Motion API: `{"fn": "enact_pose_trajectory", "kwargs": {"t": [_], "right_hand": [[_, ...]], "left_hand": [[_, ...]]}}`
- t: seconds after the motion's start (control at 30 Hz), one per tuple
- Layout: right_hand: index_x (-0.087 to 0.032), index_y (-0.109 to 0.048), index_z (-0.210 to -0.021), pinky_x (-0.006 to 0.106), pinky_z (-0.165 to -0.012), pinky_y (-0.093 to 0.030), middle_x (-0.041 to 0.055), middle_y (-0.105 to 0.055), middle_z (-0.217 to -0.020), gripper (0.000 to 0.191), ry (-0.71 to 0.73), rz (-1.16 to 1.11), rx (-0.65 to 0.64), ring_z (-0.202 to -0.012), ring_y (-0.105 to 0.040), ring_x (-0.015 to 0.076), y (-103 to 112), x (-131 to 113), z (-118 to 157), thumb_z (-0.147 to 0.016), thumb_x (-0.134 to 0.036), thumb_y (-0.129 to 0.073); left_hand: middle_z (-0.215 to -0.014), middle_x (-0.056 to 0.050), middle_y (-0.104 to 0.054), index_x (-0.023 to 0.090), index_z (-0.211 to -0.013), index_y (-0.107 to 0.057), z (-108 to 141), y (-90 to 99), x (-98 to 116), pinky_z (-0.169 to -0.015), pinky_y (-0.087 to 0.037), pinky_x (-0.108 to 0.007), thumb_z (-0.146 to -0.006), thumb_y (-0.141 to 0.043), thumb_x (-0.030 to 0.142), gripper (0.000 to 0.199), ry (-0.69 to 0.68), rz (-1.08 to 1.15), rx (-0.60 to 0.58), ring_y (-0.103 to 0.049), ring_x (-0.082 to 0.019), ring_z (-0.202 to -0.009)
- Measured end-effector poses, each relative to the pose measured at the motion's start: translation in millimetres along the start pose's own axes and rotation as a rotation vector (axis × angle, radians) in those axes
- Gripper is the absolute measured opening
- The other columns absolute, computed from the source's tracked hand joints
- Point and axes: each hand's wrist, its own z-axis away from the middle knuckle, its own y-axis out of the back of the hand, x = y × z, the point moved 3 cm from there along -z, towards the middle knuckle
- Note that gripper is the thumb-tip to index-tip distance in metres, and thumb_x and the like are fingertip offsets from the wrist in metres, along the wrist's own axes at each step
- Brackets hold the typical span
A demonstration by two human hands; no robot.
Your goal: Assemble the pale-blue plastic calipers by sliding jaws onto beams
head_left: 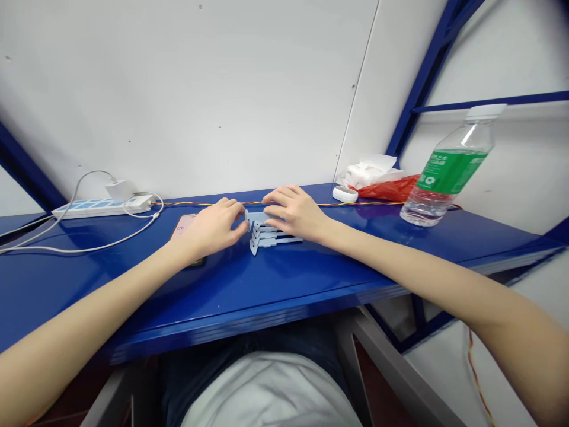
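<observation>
Pieces point(272, 235), pale blue plastic, lie stacked on blue table point(133, 284); left hand point(213, 228), right hand point(296, 212) touch them from either side, fingers curved; pinch unclear.

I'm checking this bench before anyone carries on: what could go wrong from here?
The light-blue plastic parts sit loosely stacked between the left hand and right hand, so they could slip apart. The red-and-yellow wire behind them could snag fingers. The pink phone under the left hand might get nudged.

Past the right hand point(296, 212), room runs along the blue shelf point(338, 267) — the water bottle point(447, 175) blocks it.
</observation>
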Motion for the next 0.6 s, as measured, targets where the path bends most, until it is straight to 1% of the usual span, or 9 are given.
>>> {"fn": "enact_pose_trajectory", "kwargs": {"t": [0.07, 0.17, 0.23, 0.33, 0.4, 0.5, 0.6], "right_hand": [[-0.018, -0.068, -0.087, 0.038, -0.081, -0.036, 0.0098, -0.065, -0.104, 0.021, 0.039, 0.03, 0.008, -0.098, -0.052, 0.0228, 1.7, -3.9, -1.0, -0.09, -0.029, -0.051], [-0.019, -0.068, -0.088, 0.04, -0.081, -0.035, 0.0093, -0.064, -0.106, 0.02, 0.066, 0.056, 0.017, -0.098, -0.051, 0.0234, 3.1, -7.6, -2.6, -0.09, -0.026, -0.049], [-0.02, -0.067, -0.088, 0.04, -0.082, -0.035, 0.0088, -0.063, -0.107, 0.019, 0.07, 0.058, 0.026, -0.099, -0.051, 0.0233, 3.1, -8.6, -3.7, -0.09, -0.026, -0.049], [-0.02, -0.066, -0.088, 0.04, -0.082, -0.034, 0.0082, -0.063, -0.107, 0.019, 0.078, 0.064, 0.03, -0.099, -0.051, 0.0228, 2.5, -9.8, -5.5, -0.09, -0.026, -0.049], [-0.021, -0.067, -0.089, 0.041, -0.083, -0.033, 0.0079, -0.063, -0.107, 0.02, 0.076, 0.066, 0.021, -0.099, -0.051, 0.0227, 2.5, -9.5, -6.3, -0.091, -0.026, -0.048], [-0.021, -0.068, -0.09, 0.041, -0.085, -0.032, 0.0079, -0.064, -0.106, 0.023, 0.029, 0.069, 0.013, -0.098, -0.051, 0.0229, 3.4, -3.6, -5.3, -0.092, -0.029, -0.047], [-0.02, -0.069, -0.088, 0.041, -0.085, -0.033, 0.0083, -0.065, -0.106, 0.024, -0.053, 0.073, 0.015, -0.097, -0.052, 0.0231, 2.9, 7.9, -1.6, -0.091, -0.032, -0.049]], "left_hand": [[-0.088, -0.005, -0.066, 0.019, -0.082, -0.055, -0.1, 1.7, 0.4, -0.067, -0.047, -0.03, -0.082, -0.044, 0.03, 0.015, 0.077, 0.082, -0.02, -0.06, -0.02, -0.083], [-0.078, -0.003, -0.065, 0.02, -0.073, -0.052, -0.5, 3.3, 2.3, -0.059, -0.045, -0.028, -0.077, -0.046, 0.028, 0.011, 0.173, 0.151, -0.016, -0.059, -0.017, -0.07], [-0.071, -0.002, -0.064, 0.02, -0.069, -0.051, -1.3, 3.1, 3.3, -0.053, -0.042, -0.027, -0.076, -0.048, 0.028, 0.011, 0.218, 0.176, -0.003, -0.057, -0.016, -0.062], [-0.064, -0.001, -0.063, 0.02, -0.067, -0.05, -3.3, 2.5, 2.3, -0.046, -0.036, -0.025, -0.074, -0.048, 0.027, 0.01, 0.252, 0.182, 0.019, -0.054, -0.015, -0.055], [-0.064, -0.001, -0.063, 0.02, -0.067, -0.053, -4.8, 3.8, -2.7, -0.045, -0.035, -0.025, -0.073, -0.048, 0.025, 0.009, 0.275, 0.169, 0.04, -0.053, -0.015, -0.053], [-0.065, -0.001, -0.064, 0.02, -0.073, -0.057, -5.6, 8.4, -18.7, -0.047, -0.037, -0.027, -0.072, -0.047, 0.023, 0.011, 0.339, 0.142, 0.072, -0.055, -0.016, -0.055], [-0.074, -0.004, -0.067, 0.02, -0.082, -0.059, -4.0, 13.0, -34.9, -0.051, -0.041, -0.028, -0.074, -0.048, 0.024, 0.015, 0.353, 0.059, 0.115, -0.06, -0.019, -0.065]]}}
